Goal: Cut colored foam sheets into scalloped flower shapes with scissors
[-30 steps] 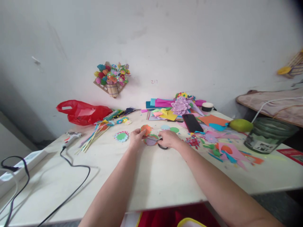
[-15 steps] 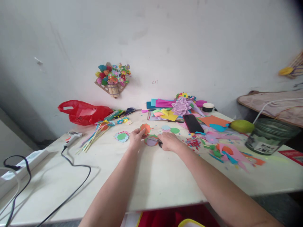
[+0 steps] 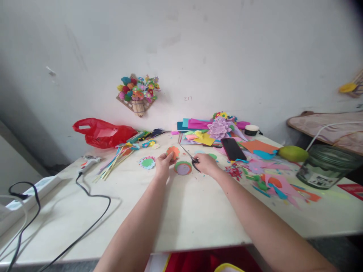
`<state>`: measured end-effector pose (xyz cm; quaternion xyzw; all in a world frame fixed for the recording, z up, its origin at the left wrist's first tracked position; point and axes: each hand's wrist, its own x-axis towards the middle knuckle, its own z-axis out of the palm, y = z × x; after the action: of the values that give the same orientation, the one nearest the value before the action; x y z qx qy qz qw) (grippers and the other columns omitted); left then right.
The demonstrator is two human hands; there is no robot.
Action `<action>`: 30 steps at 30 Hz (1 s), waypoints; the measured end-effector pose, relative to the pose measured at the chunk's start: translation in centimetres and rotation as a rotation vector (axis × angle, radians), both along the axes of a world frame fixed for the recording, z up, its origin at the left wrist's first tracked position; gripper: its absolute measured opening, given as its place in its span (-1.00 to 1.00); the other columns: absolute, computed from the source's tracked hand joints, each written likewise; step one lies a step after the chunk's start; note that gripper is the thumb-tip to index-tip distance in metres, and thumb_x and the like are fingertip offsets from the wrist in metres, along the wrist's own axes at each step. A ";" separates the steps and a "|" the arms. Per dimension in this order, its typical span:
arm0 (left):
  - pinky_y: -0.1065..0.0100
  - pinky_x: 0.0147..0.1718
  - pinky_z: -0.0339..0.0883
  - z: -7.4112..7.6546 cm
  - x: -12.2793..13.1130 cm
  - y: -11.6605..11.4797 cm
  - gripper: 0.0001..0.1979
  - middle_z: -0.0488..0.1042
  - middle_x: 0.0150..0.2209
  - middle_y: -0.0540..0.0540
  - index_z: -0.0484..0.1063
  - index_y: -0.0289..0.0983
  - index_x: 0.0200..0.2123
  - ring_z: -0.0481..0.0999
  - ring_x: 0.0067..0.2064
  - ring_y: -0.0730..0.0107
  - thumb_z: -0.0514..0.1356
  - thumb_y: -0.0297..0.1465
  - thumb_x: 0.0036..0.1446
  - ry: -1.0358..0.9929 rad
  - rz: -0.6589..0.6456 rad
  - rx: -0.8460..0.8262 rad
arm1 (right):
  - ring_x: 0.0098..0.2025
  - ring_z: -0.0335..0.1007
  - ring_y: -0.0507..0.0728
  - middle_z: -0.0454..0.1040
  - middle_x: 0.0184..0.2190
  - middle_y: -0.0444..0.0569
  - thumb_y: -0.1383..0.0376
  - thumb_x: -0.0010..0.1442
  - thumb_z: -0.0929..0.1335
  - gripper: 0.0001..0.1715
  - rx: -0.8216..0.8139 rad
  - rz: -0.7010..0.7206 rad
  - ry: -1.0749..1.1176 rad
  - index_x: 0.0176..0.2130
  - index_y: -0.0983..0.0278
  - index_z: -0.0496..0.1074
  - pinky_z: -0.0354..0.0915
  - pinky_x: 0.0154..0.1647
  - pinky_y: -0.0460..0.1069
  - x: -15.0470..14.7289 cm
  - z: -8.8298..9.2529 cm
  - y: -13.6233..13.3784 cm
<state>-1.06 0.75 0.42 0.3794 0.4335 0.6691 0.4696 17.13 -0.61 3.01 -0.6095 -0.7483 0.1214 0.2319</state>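
Between the thumb and fingers of my left hand (image 3: 164, 163) is an orange scalloped paper disc (image 3: 173, 152), held just above the table. My right hand (image 3: 205, 164) is closed round the black handles of a pair of scissors (image 3: 187, 153), whose blades point up and left toward the disc without touching it. Below, between the hands, lies a round piece (image 3: 183, 168) with a green and orange rim and a lilac centre. Left of my left hand rests a layered scalloped disc (image 3: 147, 163) with a green centre. A green disc (image 3: 212, 156) is partly hidden behind my right hand.
At left are a glue gun (image 3: 90, 163) with its cord, a power strip (image 3: 36, 192), thin sticks (image 3: 115, 162) and a red plastic bag (image 3: 104, 134). To the right are a phone (image 3: 233, 149), coloured scraps (image 3: 279, 183), a green fruit (image 3: 293, 153) and a glass jar (image 3: 323, 166).
The scissors' blades have come up from the table beside the lilac-centred piece and now point toward the orange disc. My right hand has shifted slightly right and up; the view has shifted slightly.
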 end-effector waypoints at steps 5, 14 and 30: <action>0.35 -0.38 0.44 0.0 0.0 0.0 -0.65 0.51 -0.52 -0.06 0.33 -0.31 -0.57 0.57 -0.44 0.33 0.42 -0.25 -0.30 -0.034 0.007 0.008 | -0.70 0.23 -0.02 0.38 -0.64 -0.19 0.33 0.06 0.36 -0.77 -0.287 0.043 0.613 -0.22 0.31 0.41 0.04 -0.71 -0.13 -0.4 -0.5 0.4; 0.29 -0.32 0.45 0.0 0.0 0.0 -0.63 0.51 -0.53 -0.07 0.38 -0.33 -0.55 0.57 -0.44 0.31 0.43 -0.23 -0.36 -0.061 0.035 0.029 | -0.68 0.27 -0.08 0.39 -0.60 -0.18 0.00 0.07 0.38 -0.59 -0.472 0.322 0.808 -0.36 0.29 0.30 0.00 -0.80 -0.20 -0.2 -1.3 0.1; 0.21 -0.23 0.45 0.0 0.4 -0.1 -0.61 0.52 -0.50 -0.10 0.44 -0.38 -0.53 0.53 -0.42 0.35 0.46 -0.26 -0.40 -0.127 0.045 0.044 | -0.67 0.27 -0.06 0.38 -0.58 -0.17 -0.04 0.07 0.37 -0.55 -0.552 0.438 0.807 -0.34 0.29 0.29 0.02 -0.81 -0.19 -0.9 -1.7 -0.4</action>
<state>-0.66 0.60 0.39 0.3365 0.3963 0.7118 0.4723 16.23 -0.96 1.27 -0.3825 -0.6495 0.5838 0.3016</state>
